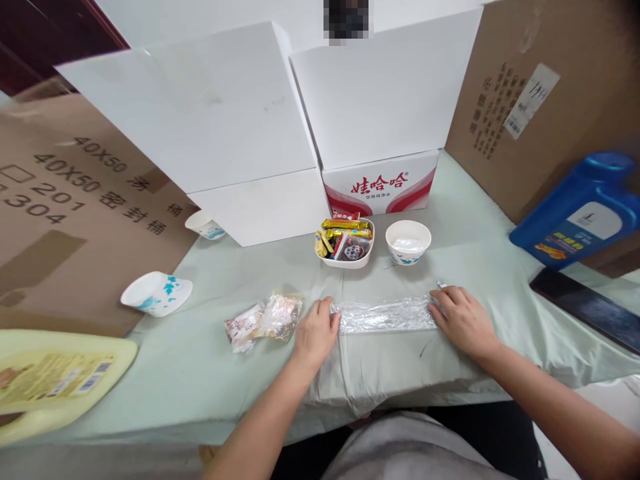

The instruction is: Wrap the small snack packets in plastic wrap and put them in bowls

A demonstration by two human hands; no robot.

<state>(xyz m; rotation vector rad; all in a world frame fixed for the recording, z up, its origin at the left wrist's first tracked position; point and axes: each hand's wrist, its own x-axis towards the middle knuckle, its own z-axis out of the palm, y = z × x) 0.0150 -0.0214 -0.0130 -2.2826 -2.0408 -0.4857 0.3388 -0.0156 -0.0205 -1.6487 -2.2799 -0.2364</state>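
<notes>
A long crinkled strip of clear plastic wrap lies flat across the pale green cloth, between my two hands. My left hand grips its left end, the thumb and fingers close together. At the opposite end, my right hand has its bent fingers on the wrap, holding it against the cloth. Just left of my left hand are two clear-wrapped snack packs, touching each other. Beyond the wrap stand a white tray of colourful wrapped snacks and a paper bowl with something clear and shiny inside.
White boxes stand at the back, with brown cartons at both sides. Two paper bowls lie tipped at left. A yellow bottle is front left; a blue bottle and phone are right.
</notes>
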